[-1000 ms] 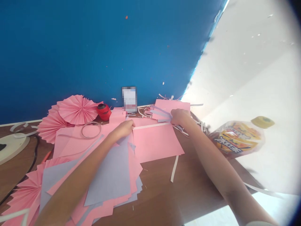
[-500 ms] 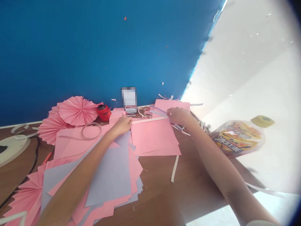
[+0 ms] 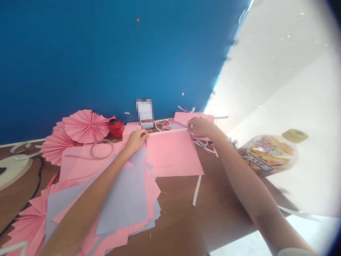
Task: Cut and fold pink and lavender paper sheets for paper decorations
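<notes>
A square pink paper sheet (image 3: 172, 153) lies on the brown table, and a narrow white strip (image 3: 169, 132) runs straight along its far edge. At the strip's left end, by the sheet's corner, the fingers of my left hand (image 3: 136, 141) are pinched together. My right hand (image 3: 201, 127) has its fingers closed on the strip's right end at the opposite corner. Under my left forearm lies a loose stack of pink and grey-lilac sheets (image 3: 125, 199). A loose white strip (image 3: 197, 191) pokes out from below the near edge of the pink sheet.
Pink folded-paper fans (image 3: 85, 126) are at the left, near a red roll (image 3: 115, 128) and a tape ring (image 3: 102, 149). A phone (image 3: 144, 110) leans on the blue wall. Paper scraps (image 3: 210, 147) lie beyond my right hand. A drink bottle (image 3: 269, 154) stands at the right.
The white strip now lies along the pink sheet's far edge, where it slanted across before. The sheet's near-right edges now look like a single layer. Both hands have shifted slightly.
</notes>
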`<state>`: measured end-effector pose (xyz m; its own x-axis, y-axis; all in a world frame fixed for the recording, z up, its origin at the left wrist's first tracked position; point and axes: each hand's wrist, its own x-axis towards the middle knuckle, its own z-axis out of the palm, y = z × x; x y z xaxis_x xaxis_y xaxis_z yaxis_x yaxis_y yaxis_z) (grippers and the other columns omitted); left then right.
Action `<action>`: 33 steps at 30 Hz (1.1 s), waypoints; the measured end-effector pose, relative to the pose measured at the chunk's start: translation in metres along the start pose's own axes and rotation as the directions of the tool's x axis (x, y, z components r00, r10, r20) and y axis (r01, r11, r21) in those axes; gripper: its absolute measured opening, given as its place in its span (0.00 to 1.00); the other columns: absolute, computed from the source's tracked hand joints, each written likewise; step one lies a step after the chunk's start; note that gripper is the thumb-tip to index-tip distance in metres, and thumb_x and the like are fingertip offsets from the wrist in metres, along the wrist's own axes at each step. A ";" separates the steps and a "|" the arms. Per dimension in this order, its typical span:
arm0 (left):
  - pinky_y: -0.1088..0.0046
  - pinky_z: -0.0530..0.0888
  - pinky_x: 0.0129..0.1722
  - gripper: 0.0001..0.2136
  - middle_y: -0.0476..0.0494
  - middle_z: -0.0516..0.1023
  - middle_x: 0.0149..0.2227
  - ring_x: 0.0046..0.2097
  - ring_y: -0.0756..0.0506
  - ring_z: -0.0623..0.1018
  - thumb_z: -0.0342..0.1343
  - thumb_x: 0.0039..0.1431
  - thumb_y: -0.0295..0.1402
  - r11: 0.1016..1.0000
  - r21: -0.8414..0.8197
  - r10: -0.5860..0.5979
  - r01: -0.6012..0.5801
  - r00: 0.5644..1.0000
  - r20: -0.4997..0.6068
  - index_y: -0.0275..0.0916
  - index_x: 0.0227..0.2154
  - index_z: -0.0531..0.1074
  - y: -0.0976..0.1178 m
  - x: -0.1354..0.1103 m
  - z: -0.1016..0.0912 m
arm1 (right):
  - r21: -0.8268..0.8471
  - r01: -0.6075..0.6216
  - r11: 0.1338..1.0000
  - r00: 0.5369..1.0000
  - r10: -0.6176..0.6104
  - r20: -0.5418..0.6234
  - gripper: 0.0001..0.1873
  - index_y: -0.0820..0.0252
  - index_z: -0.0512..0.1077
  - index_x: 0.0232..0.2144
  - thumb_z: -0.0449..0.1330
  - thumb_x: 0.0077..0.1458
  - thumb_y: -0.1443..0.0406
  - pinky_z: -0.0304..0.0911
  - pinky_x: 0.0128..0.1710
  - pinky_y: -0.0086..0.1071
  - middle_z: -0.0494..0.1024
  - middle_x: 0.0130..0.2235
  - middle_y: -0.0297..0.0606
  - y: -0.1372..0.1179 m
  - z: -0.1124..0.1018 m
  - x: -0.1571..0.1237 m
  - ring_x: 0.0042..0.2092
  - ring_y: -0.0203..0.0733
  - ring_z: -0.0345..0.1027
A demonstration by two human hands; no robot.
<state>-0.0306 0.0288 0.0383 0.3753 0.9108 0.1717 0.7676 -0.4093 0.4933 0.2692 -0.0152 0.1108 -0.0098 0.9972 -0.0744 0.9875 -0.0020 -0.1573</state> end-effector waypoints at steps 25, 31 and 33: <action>0.72 0.67 0.38 0.10 0.44 0.75 0.38 0.38 0.46 0.73 0.52 0.59 0.38 0.872 -0.439 0.298 -0.215 0.946 0.129 0.37 0.37 0.72 0.077 0.046 0.029 | 0.299 0.213 0.930 0.974 -0.228 0.015 0.10 0.56 0.72 0.36 0.52 0.55 0.65 0.57 0.30 0.27 0.78 0.36 0.36 -0.034 0.002 -0.007 0.34 0.37 0.69; 0.72 0.64 0.32 0.10 0.46 0.72 0.31 0.32 0.48 0.69 0.51 0.58 0.38 0.894 -0.373 0.313 -0.248 0.942 0.123 0.37 0.28 0.71 0.071 0.051 0.021 | 0.173 0.288 0.942 0.957 -0.286 -0.041 0.11 0.55 0.71 0.39 0.53 0.54 0.67 0.52 0.27 0.27 0.77 0.38 0.37 -0.043 -0.005 -0.006 0.36 0.39 0.68; 0.72 0.64 0.32 0.10 0.46 0.72 0.30 0.32 0.47 0.69 0.52 0.57 0.38 0.898 -0.373 0.293 -0.235 0.950 0.108 0.38 0.28 0.70 0.071 0.050 0.017 | 0.118 0.274 0.954 0.961 -0.270 -0.053 0.10 0.55 0.70 0.39 0.52 0.54 0.67 0.51 0.27 0.27 0.76 0.38 0.38 -0.046 -0.007 -0.007 0.36 0.40 0.68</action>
<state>0.0511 0.0445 0.0676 0.6377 0.7395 0.2156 0.4073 -0.5613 0.7205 0.2249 -0.0214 0.1257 -0.2675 0.9633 0.0231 0.9212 0.2627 -0.2871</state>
